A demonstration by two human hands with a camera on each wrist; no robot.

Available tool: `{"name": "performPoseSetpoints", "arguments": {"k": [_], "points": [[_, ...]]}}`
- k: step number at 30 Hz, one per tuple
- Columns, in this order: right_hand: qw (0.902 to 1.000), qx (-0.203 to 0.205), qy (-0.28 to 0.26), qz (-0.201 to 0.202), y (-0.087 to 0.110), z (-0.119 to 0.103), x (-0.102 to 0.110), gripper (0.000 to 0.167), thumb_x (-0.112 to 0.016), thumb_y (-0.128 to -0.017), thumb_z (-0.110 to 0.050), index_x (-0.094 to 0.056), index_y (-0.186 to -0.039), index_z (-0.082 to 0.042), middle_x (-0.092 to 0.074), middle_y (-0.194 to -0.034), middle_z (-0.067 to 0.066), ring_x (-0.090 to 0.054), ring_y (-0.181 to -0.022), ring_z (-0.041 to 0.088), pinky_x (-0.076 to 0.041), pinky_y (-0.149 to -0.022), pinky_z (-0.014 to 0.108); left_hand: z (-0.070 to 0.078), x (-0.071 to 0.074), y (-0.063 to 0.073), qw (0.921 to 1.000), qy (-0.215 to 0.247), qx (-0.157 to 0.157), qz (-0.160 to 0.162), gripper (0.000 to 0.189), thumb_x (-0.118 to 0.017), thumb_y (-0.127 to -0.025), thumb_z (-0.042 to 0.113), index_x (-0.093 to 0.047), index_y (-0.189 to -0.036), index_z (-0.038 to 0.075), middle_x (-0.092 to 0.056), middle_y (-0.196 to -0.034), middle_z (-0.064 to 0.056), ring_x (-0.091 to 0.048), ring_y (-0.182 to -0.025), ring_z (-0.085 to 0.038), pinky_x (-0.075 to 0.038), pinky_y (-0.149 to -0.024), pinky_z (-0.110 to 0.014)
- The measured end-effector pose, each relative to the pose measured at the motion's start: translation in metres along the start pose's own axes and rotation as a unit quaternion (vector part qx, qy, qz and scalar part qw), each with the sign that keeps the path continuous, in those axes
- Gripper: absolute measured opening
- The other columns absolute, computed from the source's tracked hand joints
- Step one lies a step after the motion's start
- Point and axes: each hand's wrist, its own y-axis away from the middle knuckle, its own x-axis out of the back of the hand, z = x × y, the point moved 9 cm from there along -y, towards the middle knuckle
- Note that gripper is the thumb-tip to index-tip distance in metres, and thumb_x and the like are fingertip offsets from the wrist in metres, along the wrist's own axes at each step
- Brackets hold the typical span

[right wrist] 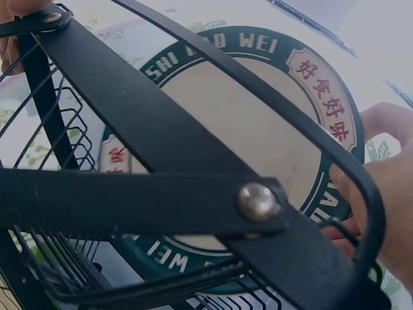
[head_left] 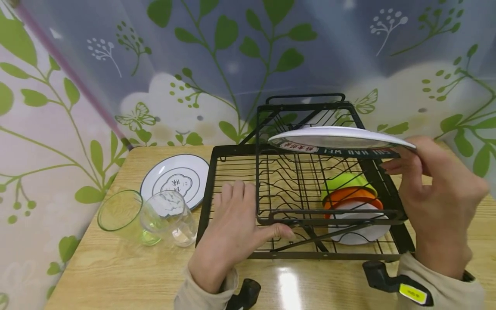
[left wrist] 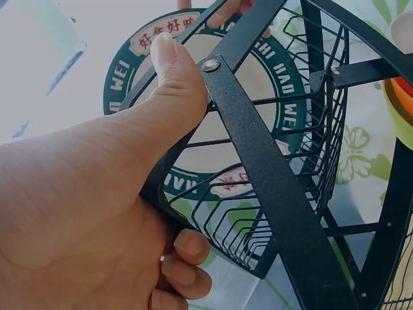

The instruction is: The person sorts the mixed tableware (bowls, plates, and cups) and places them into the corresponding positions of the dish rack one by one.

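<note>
A black two-tier dish rack (head_left: 229,150) stands on the table. My left hand (head_left: 234,224) grips the left side of its upper tier; in the left wrist view the thumb lies over the frame and the fingers curl beneath. My right hand (head_left: 445,185) pinches the right edge of a round plate (head_left: 341,133) with a green lettered border, holding it nearly level above the upper tier. The right wrist view shows the plate's lettered face (right wrist: 245,129) behind the rack's bars. Tilted bowls, green (head_left: 342,181), orange (head_left: 352,195) and white (head_left: 358,226), sit in the lower tier.
Left of the rack lies a white plate (head_left: 153,174) with a thin blue rim. Before it stand a green-tinted glass (head_left: 124,215) and a clear glass (head_left: 166,211). A leaf-patterned curtain (head_left: 174,107) hangs behind the wooden table (head_left: 116,267).
</note>
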Motion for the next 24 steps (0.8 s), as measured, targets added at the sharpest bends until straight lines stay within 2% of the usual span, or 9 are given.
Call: {"name": "performPoseSetpoints", "arguments": {"k": [2,5,9,11,13,16,19,24], "points": [[0.9997,0.006,0.02,-0.011,-0.001,-0.001,-0.003,0.022,-0.06,-0.095,-0.014,-0.071,-0.085,0.002,-0.069,-0.07,0.016,-0.067,-0.068,0.006,-0.026,-0.064,0.002,0.0,0.0,0.0,1.0,-0.001,0.0,-0.001,0.075,-0.065,-0.065,0.076,-0.042,-0.093,0.01,-0.035,-0.086,-0.006,-0.031,-0.085,-0.027,-0.028,-0.075,-0.036],[0.9986,0.023,0.043,-0.022,-0.001,-0.002,-0.005,0.023,-0.057,-0.096,-0.015,-0.071,-0.085,0.0,-0.07,-0.07,0.012,-0.063,-0.06,0.032,-0.022,-0.062,0.002,0.001,0.0,0.0,1.0,-0.003,0.0,-0.002,0.075,-0.065,-0.065,0.077,-0.042,-0.091,0.011,-0.035,-0.086,-0.007,-0.03,-0.085,-0.027,-0.028,-0.075,-0.036],[0.9992,0.031,0.022,-0.012,-0.002,-0.002,-0.006,0.022,-0.058,-0.096,-0.017,-0.072,-0.087,-0.001,-0.07,-0.068,0.012,-0.065,-0.061,0.016,-0.022,-0.061,0.002,0.002,0.001,0.0,1.0,-0.004,-0.003,0.001,0.075,-0.065,-0.065,0.077,-0.041,-0.09,0.011,-0.035,-0.085,-0.007,-0.03,-0.085,-0.027,-0.028,-0.075,-0.035],[0.999,0.034,0.023,-0.017,-0.004,-0.003,-0.008,0.024,-0.057,-0.096,-0.018,-0.072,-0.086,-0.002,-0.07,-0.067,0.01,-0.065,-0.06,0.015,-0.02,-0.056,0.003,0.001,0.001,0.0,1.0,-0.004,-0.004,0.002,0.074,-0.065,-0.065,0.077,-0.041,-0.089,0.011,-0.035,-0.085,-0.007,-0.03,-0.085,-0.027,-0.028,-0.075,-0.035],[0.9987,0.037,0.025,-0.023,-0.006,-0.003,-0.011,0.024,-0.057,-0.097,-0.019,-0.072,-0.087,-0.003,-0.07,-0.066,0.009,-0.066,-0.058,0.021,-0.019,-0.051,0.006,0.001,0.001,0.0,1.0,-0.004,-0.004,0.003,0.074,-0.065,-0.065,0.076,-0.041,-0.089,0.011,-0.035,-0.085,-0.006,-0.03,-0.085,-0.027,-0.028,-0.075,-0.035],[0.9971,0.049,0.039,-0.042,-0.009,-0.005,-0.014,0.027,-0.054,-0.099,-0.024,-0.069,-0.091,-0.003,-0.07,-0.066,0.009,-0.062,-0.054,0.036,-0.014,-0.045,0.013,0.001,0.001,0.001,1.0,-0.001,-0.003,0.0,0.074,-0.065,-0.065,0.076,-0.04,-0.089,0.01,-0.034,-0.085,-0.007,-0.03,-0.085,-0.027,-0.027,-0.075,-0.035],[0.9966,0.057,0.035,-0.049,-0.01,-0.005,-0.016,0.03,-0.053,-0.1,-0.028,-0.068,-0.094,-0.003,-0.069,-0.066,0.009,-0.062,-0.053,0.038,-0.015,-0.044,0.014,0.001,0.001,0.001,1.0,-0.001,-0.001,-0.003,0.074,-0.065,-0.065,0.076,-0.04,-0.089,0.011,-0.034,-0.086,-0.007,-0.029,-0.086,-0.027,-0.027,-0.075,-0.035],[0.9955,0.061,0.021,-0.07,-0.012,-0.002,-0.02,0.036,-0.05,-0.101,-0.033,-0.068,-0.097,-0.001,-0.069,-0.064,0.011,-0.062,-0.052,0.038,-0.024,-0.048,0.009,0.0,-0.001,0.0,0.9999,0.006,0.004,-0.009,0.074,-0.065,-0.066,0.076,-0.041,-0.091,0.01,-0.035,-0.087,-0.007,-0.03,-0.087,-0.027,-0.027,-0.076,-0.036]]}}
